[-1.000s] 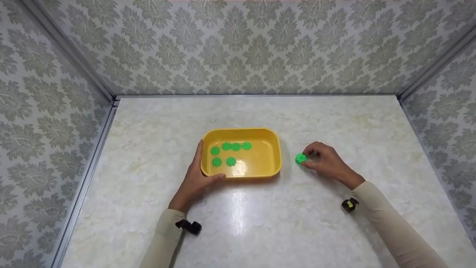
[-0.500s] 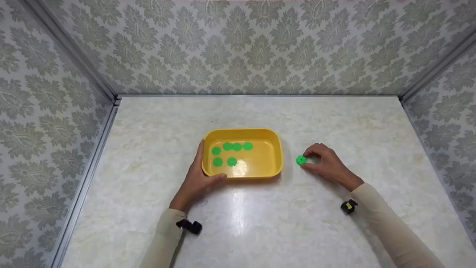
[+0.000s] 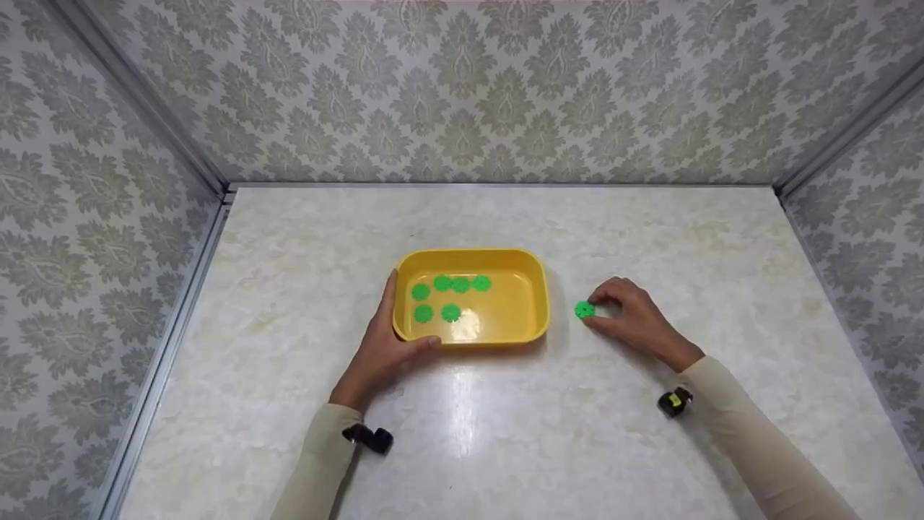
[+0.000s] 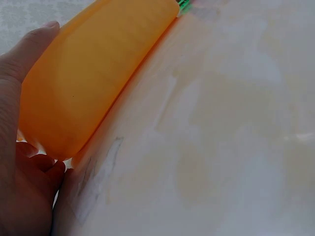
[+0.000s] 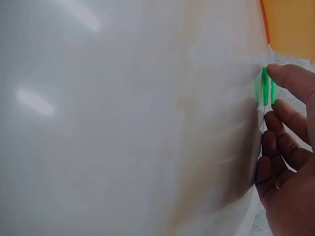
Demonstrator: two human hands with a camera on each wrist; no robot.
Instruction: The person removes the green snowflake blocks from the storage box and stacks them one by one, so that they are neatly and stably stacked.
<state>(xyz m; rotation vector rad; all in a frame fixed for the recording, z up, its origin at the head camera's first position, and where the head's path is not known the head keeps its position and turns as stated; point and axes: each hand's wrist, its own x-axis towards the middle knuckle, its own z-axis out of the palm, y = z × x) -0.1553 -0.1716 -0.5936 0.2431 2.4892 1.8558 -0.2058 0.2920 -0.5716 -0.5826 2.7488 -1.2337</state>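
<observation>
R hand (image 3: 642,321) shifted sl. L.

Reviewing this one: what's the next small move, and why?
Perhaps raise the disc pinched in the right hand's grip straight up. It is low, just right of the tray, in which six more discs already lie, and the left hand holds the tray's left end. The right wrist view shows two green edges, possibly another disc, so lifting seems safer than sliding.

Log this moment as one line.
left hand: grips yellow tub | right hand: pinches green disc outside tub | tub: six green discs inside
</observation>
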